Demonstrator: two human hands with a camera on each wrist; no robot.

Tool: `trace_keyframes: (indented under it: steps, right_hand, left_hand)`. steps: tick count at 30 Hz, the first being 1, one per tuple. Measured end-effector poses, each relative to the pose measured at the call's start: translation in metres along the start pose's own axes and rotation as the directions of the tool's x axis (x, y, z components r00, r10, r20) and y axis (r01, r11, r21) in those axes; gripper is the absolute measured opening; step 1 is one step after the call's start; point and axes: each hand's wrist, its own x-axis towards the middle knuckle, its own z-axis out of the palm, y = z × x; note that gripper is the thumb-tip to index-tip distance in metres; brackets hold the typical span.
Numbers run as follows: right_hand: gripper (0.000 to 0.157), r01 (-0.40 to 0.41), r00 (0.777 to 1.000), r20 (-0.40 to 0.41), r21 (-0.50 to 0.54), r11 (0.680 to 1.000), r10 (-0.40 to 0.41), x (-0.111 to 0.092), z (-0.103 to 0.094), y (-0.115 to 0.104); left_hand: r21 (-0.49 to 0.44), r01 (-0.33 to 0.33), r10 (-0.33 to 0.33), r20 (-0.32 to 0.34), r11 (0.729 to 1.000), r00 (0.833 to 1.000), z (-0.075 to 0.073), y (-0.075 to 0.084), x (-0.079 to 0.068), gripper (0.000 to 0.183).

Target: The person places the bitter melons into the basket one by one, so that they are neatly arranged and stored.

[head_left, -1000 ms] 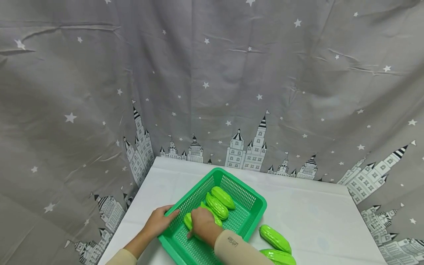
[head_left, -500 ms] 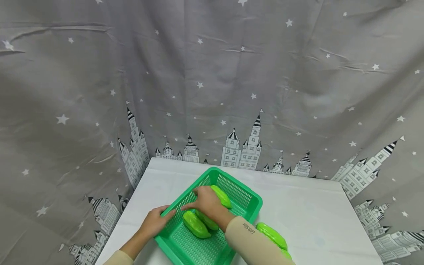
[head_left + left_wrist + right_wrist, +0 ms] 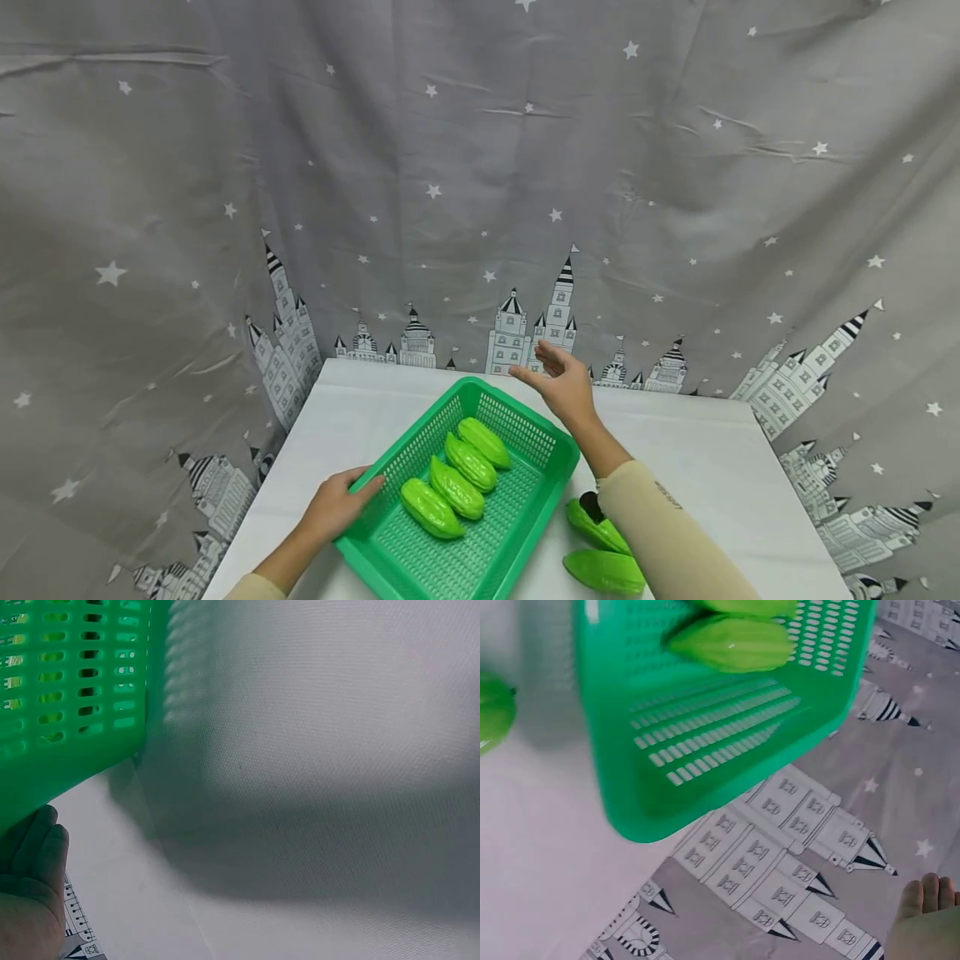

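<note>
My left hand point(image 3: 337, 502) grips the left rim of a green plastic basket point(image 3: 536, 525), thumb over the edge. In the left wrist view its fingers point(image 3: 46, 847) lie against the outside of the basket wall point(image 3: 67, 761). Several shiny, bright green, ridged, pointed fruits point(image 3: 432, 507) lie side by side in a row inside. My right hand point(image 3: 566, 385) is raised beyond the basket's far right corner, thumb and fingers spread, holding nothing. In the right wrist view only that hand's fingertips and palm point(image 3: 926, 926) show at the lower right corner.
Two more green fruits lie on the white table point(image 3: 705, 483) right of the basket, one nearer point(image 3: 603, 571) and one behind point(image 3: 596, 533), partly covered by the right sleeve point(image 3: 667, 533). A grey curtain point(image 3: 465, 167) with stars and castles hangs behind the table.
My right hand has come up out of the basket, away from the green fruits, and moved right and back. The fruits inside show uncovered. My left hand stays on the rim.
</note>
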Motion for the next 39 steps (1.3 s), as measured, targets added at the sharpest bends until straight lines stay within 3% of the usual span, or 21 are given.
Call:
trace_keyframes:
  steps: [7,16,23,31,39]
  right_hand:
    - [0.076,-0.035,0.997,0.070,-0.075,0.997,0.040,-0.007,-0.022,0.023]
    - [0.083,-0.112,0.990,0.065,-0.218,0.969,0.129,-0.026,-0.072,0.070]
    - [0.082,-0.172,0.979,0.053,-0.284,0.943,0.195,-0.053,-0.097,0.102]
    - [0.082,-0.207,0.968,0.068,-0.312,0.927,0.240,-0.091,-0.112,0.137]
    - [0.080,-0.285,0.942,0.083,-0.310,0.907,0.325,-0.131,-0.112,0.170]
  left_hand:
    - [-0.009,0.014,-0.014,0.009,1.000,1.000,-0.001,0.000,0.000,0.063]
    - [0.019,0.018,-0.018,0.010,1.000,1.000,-0.004,0.002,0.004,0.064]
    - [0.025,0.028,-0.029,0.023,0.999,0.999,-0.002,0.001,0.003,0.069]
    - [0.029,0.020,-0.020,0.014,0.999,1.000,-0.001,0.002,0.002,0.065]
    - [0.040,0.016,-0.016,0.010,0.999,1.000,-0.002,0.003,0.002,0.064]
